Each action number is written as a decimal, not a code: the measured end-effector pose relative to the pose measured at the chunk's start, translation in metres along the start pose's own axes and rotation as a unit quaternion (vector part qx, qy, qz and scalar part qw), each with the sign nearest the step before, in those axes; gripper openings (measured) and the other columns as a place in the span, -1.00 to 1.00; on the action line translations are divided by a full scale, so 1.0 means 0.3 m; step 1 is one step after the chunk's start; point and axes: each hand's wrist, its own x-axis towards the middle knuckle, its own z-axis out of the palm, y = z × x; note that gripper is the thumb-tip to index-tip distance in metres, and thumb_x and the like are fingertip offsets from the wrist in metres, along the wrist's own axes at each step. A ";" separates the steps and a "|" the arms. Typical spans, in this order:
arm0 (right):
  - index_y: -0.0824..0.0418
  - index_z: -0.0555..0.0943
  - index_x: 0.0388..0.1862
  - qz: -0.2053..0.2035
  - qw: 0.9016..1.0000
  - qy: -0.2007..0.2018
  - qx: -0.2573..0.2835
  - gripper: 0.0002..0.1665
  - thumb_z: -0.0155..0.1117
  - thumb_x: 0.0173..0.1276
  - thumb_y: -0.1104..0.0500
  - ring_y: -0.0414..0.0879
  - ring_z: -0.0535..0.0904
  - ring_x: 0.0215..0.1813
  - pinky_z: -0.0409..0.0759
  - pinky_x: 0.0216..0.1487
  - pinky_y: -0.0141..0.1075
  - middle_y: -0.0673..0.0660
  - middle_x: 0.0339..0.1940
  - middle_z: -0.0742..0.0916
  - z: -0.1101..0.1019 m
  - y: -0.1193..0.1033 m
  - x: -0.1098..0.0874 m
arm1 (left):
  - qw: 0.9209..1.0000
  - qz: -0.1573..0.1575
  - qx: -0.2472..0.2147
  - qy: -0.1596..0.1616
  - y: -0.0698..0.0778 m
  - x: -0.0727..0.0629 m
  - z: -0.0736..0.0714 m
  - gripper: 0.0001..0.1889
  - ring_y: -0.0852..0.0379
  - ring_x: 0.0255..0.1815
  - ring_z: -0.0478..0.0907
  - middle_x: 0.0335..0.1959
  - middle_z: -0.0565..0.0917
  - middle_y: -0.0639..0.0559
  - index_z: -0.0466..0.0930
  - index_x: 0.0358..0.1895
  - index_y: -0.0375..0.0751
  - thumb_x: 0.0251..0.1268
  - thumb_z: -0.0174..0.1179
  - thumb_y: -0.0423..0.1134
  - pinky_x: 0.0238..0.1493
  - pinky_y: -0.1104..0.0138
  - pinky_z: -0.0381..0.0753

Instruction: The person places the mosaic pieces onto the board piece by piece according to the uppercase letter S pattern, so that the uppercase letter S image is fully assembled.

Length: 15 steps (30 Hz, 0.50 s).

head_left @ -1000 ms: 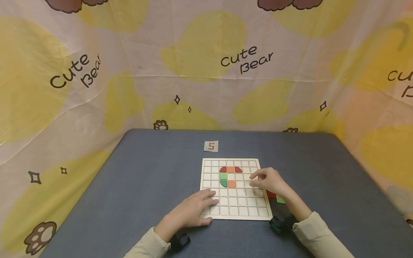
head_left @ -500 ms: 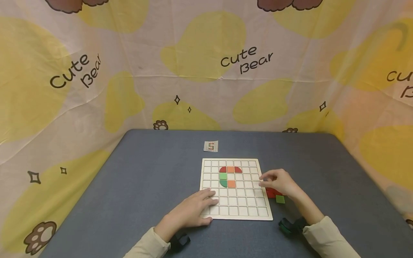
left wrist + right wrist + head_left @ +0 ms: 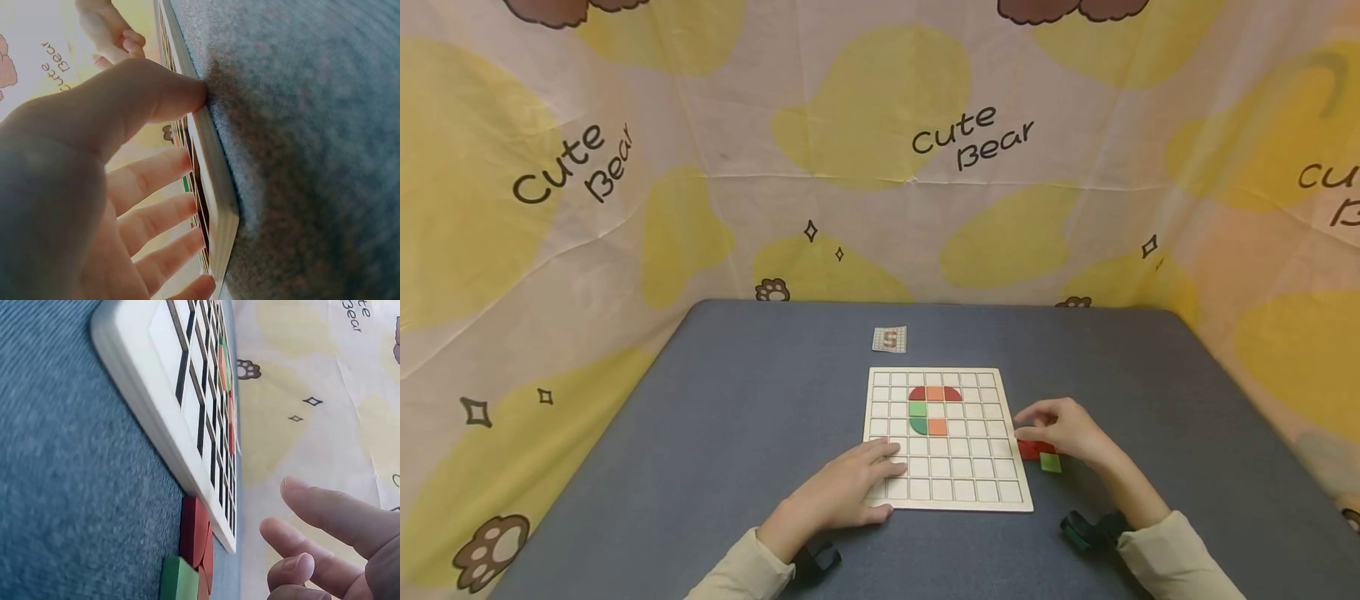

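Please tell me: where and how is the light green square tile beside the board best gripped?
Probably pinch the light green square tile by its left and right edges, coming down from the near side: it lies flat, its near edge is free, and red tiles crowd its far side.

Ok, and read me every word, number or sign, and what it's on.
"Cute Bear": twice in full on the pale, yellow-blotched cloth backdrop.
"Cu" over "B": backdrop's right side, cut off.
"S" or "5", too small to tell: white square gridded card.
None seen on the white, square, gridded board.
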 end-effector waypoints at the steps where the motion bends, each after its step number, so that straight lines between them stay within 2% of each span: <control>1: 0.38 0.69 -0.13 -0.001 1.000 -0.001 0.001 -0.64 0.41 0.18 0.14 -0.26 0.26 -0.63 0.27 -0.62 -0.42 -0.03 -0.63 0.43 -0.003 0.005 -0.001 | 1.000 0.002 0.002 0.002 -0.002 0.000 0.002 -0.47 -0.05 0.42 0.38 0.33 0.49 -0.05 0.55 0.20 -0.02 0.11 0.29 -0.04 0.41 0.15 0.43; 11: 0.35 0.70 -0.14 -0.019 1.000 -0.018 -0.011 -0.63 0.42 0.17 0.11 -0.27 0.28 -0.60 0.27 -0.58 -0.44 -0.04 -0.64 0.42 -0.032 0.043 -0.004 | 1.000 0.005 0.001 0.006 -0.006 0.001 0.007 -0.47 -0.05 0.41 0.39 0.33 0.49 -0.06 0.55 0.20 -0.03 0.11 0.30 -0.04 0.40 0.15 0.44; 15: 0.36 0.70 -0.17 -0.053 0.998 -0.036 -0.010 -0.68 0.43 0.14 0.17 -0.33 0.28 -0.62 0.27 -0.58 -0.46 -0.07 -0.64 0.43 -0.042 0.062 -0.005 | 1.000 0.004 0.000 0.002 -0.004 0.003 0.003 -0.47 -0.05 0.41 0.39 0.33 0.49 -0.05 0.55 0.21 -0.03 0.12 0.29 -0.04 0.41 0.15 0.43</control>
